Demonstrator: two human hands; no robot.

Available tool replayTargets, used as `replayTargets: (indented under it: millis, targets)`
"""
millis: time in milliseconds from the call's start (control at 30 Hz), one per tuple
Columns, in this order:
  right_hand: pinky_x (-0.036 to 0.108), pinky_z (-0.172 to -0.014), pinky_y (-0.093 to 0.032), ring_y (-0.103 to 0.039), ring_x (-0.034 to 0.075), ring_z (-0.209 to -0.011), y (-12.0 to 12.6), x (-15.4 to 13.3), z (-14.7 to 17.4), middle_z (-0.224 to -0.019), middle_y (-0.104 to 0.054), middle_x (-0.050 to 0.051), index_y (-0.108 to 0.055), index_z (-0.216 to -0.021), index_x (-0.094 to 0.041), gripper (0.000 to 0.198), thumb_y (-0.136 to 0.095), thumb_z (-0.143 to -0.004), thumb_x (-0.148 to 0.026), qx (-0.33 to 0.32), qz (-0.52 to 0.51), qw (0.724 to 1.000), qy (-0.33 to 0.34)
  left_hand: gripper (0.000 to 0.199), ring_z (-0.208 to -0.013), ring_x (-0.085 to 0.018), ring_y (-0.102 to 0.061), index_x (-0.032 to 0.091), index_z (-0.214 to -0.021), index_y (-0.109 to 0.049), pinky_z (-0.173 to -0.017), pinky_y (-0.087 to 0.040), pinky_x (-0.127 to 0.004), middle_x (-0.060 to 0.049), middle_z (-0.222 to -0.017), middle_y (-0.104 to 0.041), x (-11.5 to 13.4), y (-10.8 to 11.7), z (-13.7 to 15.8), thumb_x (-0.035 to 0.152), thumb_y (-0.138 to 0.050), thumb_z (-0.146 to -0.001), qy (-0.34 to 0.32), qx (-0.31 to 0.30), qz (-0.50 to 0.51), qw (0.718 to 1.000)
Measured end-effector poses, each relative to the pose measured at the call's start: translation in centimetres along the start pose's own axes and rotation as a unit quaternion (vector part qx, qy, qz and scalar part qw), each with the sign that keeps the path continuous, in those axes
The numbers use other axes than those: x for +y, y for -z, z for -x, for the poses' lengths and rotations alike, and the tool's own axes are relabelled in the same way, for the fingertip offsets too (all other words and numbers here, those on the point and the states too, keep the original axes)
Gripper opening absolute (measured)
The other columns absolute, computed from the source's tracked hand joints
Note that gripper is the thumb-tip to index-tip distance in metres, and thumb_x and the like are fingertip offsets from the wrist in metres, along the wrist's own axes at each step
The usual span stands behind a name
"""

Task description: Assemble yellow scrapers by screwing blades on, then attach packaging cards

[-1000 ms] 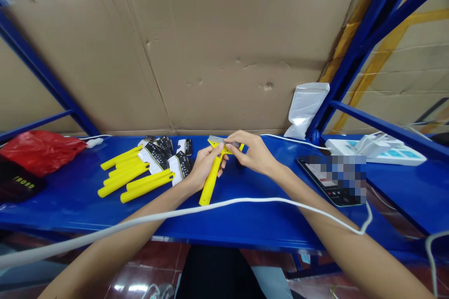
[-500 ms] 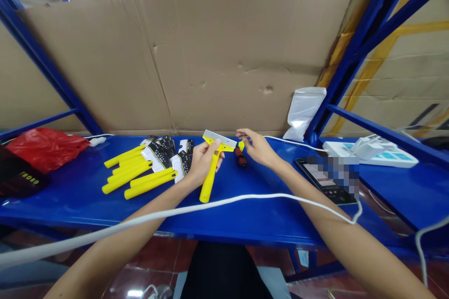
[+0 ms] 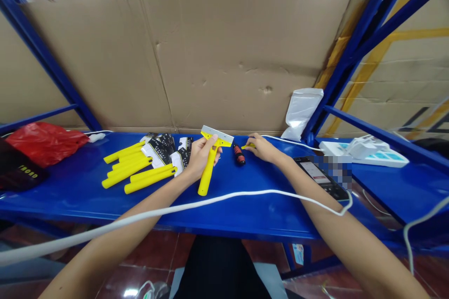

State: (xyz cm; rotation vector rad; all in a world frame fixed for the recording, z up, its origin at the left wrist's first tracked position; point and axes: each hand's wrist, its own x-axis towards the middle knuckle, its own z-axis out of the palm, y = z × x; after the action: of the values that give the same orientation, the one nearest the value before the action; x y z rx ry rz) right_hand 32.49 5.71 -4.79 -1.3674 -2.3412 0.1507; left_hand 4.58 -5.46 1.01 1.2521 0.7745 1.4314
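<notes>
We see a yellow scraper [image 3: 206, 177] in the left grip [image 3: 200, 156], fingers closed around its neck just under the head. Metal blade [image 3: 218, 134] sits across the far end, handle slants back toward the person. Can't tell if the handle's end touches the surface [image 3: 217, 224].

Right grip [image 3: 264, 148] is low over the blue surface, fingertips at a small yellow piece [image 3: 250, 145]; we can't tell if it's pinched or only touched. Between the two, nearer the right, a red-and-black tool [image 3: 239, 154] lies on the surface, touched by neither.

Left of the scraper we have loose yellow handles [image 3: 126, 173] lying side by side, two of them in front of the rest. Black-and-white cards [image 3: 180, 161] overlap at their far ends, some reaching close to the left wrist.

Far left: red plastic bag [image 3: 45, 142], and a dark item with yellow lettering [image 3: 21, 170] in front of it. Right side: phone [image 3: 312, 171], partly pixelated, beside the right forearm; white power strip [image 3: 386, 158] beyond it; crinkled white packet [image 3: 303, 108] against the blue frame. White cable [image 3: 210, 201] crosses in front of both forearms. Cardboard [image 3: 228, 56] stands upright behind everything.
</notes>
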Motion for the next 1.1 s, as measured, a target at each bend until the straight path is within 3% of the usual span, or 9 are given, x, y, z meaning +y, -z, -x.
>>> replayTargets:
  millis: [133, 267, 367, 633, 733, 800, 933, 1100]
  targets:
    - [0.037, -0.099, -0.057, -0.076, 0.029, -0.113, 0.1, 0.2, 0.0, -0.121, -0.081, 0.015, -0.077, -0.112, -0.02, 0.013, -0.065, -0.108, -0.022, 0.004, -0.002, 1.0, -0.022, 0.06, -0.043, -0.01, -0.056, 0.018, -0.079, -0.063, -0.038, -0.041, -0.024, -0.003, -0.068, -0.07, -0.1, 0.1, -0.1, 0.07, -0.092, -0.08, 0.009, 0.0, 0.003, 1.0]
    - [0.036, -0.098, -0.054, -0.075, 0.028, -0.111, 0.2, 0.0, -0.2, -0.12, -0.081, 0.016, -0.074, -0.113, -0.019, 0.013, -0.064, -0.105, -0.018, 0.013, -0.015, 0.999, -0.035, 0.058, -0.044, -0.01, -0.057, 0.018, -0.08, -0.063, -0.039, -0.042, -0.024, -0.003, -0.07, -0.07, -0.5, 0.4, -0.4, 0.068, -0.093, -0.081, 0.024, -0.002, 0.005, 1.0]
    - [0.037, -0.097, -0.056, -0.075, 0.028, -0.108, 0.6, 0.0, -0.3, -0.121, -0.081, 0.018, -0.074, -0.116, -0.017, 0.017, -0.073, -0.101, -0.026, 0.0, -0.043, 0.998, -0.039, 0.056, -0.044, -0.01, -0.057, 0.018, -0.084, -0.063, -0.039, -0.042, -0.023, -0.002, -0.07, -0.07, -0.8, 0.5, -0.5, 0.066, -0.093, -0.082, 0.038, 0.004, 0.007, 0.999]
    - [0.034, -0.084, -0.059, -0.077, 0.024, -0.089, 4.0, 1.9, 0.9, -0.096, -0.084, 0.006, -0.079, -0.097, -0.022, 0.048, -0.091, -0.077, -0.064, -0.098, -0.155, 0.982, -0.052, 0.052, -0.044, -0.011, -0.056, 0.017, -0.084, -0.066, -0.038, -0.039, -0.023, -0.003, -0.069, -0.07, -1.3, 0.5, -0.7, 0.061, -0.093, -0.082, 0.059, -0.007, 0.009, 0.998]
    - [0.033, -0.077, -0.059, -0.076, 0.024, -0.084, 4.8, 2.5, 1.2, -0.088, -0.082, 0.005, -0.079, -0.09, -0.022, 0.058, -0.101, -0.057, -0.064, -0.119, -0.185, 0.973, -0.073, 0.052, -0.044, -0.011, -0.057, 0.015, -0.085, -0.069, -0.038, -0.042, -0.024, -0.004, -0.069, -0.071, -1.2, 0.4, -0.6, 0.06, -0.095, -0.081, 0.065, -0.02, 0.007, 0.998]
    - [0.031, -0.068, -0.056, -0.074, 0.022, -0.075, 5.0, 2.6, 1.3, -0.08, -0.08, 0.004, -0.077, -0.083, -0.022, 0.056, -0.102, -0.054, -0.063, -0.128, -0.206, 0.966, -0.085, 0.051, -0.044, -0.011, -0.057, 0.015, -0.086, -0.069, -0.038, -0.042, -0.023, -0.005, -0.07, -0.071, -1.1, 0.4, -0.5, 0.059, -0.095, -0.082, 0.068, -0.026, 0.008, 0.997]
    - [0.027, -0.056, -0.044, -0.063, 0.017, -0.059, 4.5, 2.0, 1.0, -0.065, -0.071, 0.0, -0.068, -0.076, -0.022, 0.05, -0.102, -0.058, -0.053, -0.074, -0.252, 0.959, -0.104, 0.048, -0.044, -0.011, -0.057, 0.016, -0.087, -0.069, -0.039, -0.042, -0.023, -0.004, -0.07, -0.071, -1.2, 0.4, -0.4, 0.057, -0.093, -0.085, 0.074, -0.034, 0.004, 0.997]
    - [0.028, -0.062, -0.052, -0.066, 0.015, -0.059, 4.4, -0.2, 0.6, -0.073, -0.072, -0.004, -0.064, -0.108, -0.023, 0.045, -0.089, -0.082, -0.05, 0.051, -0.37, 0.923, -0.09, 0.044, -0.046, -0.011, -0.058, 0.015, -0.088, -0.069, -0.041, -0.042, -0.023, -0.005, -0.072, -0.071, -1.4, 0.6, -0.4, 0.054, -0.09, -0.09, 0.071, -0.036, 0.002, 0.997]
